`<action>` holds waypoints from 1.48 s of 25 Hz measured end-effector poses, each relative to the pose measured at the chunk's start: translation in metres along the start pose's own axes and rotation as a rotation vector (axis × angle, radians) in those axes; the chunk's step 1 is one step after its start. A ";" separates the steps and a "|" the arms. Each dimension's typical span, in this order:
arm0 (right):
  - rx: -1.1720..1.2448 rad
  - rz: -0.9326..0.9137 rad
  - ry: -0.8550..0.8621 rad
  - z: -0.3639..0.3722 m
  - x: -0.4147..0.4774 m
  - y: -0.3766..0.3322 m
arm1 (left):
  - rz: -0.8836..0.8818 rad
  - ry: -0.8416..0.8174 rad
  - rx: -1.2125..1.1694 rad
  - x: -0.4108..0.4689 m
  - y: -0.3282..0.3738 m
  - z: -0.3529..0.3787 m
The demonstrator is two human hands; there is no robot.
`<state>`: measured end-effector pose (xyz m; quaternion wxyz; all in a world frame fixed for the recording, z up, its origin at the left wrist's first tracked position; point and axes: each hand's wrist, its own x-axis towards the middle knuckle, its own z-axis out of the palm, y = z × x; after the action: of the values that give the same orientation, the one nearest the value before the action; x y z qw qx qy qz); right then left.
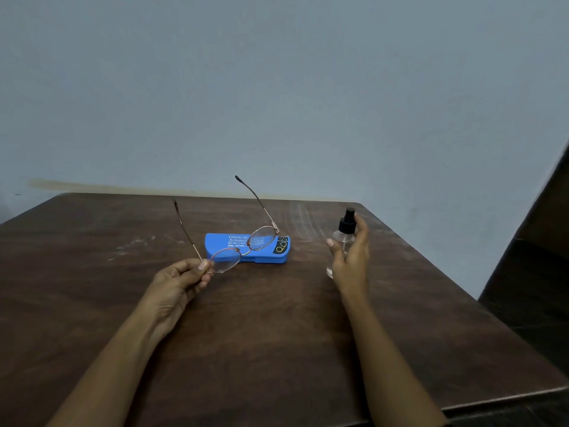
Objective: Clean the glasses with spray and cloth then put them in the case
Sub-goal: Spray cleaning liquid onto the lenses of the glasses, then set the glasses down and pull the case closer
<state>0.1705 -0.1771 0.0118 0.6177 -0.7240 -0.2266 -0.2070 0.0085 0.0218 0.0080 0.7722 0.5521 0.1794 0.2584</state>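
My left hand [181, 277] pinches thin metal-framed glasses [243, 248] at the left lens hinge and holds them above the table, temples open and pointing away from me. Behind the lenses a blue glasses case [215, 243] lies shut on the table. My right hand [351, 257] grips a small clear spray bottle [341, 238] with a black nozzle, held upright to the right of the glasses, index finger resting by the nozzle top. No cloth is in view.
The dark brown wooden table [277, 334] runs to a pale wall at the back. Its right edge drops off beside a dark piece of furniture [535, 257] at the far right.
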 end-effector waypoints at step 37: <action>0.284 0.207 -0.382 0.030 -0.025 -0.015 | 0.320 0.108 0.449 0.007 -0.012 -0.008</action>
<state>0.1416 -0.1471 0.0046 0.6771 -0.6753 -0.2906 0.0320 0.0122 0.0287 -0.0055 0.5691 0.7161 0.1837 0.3600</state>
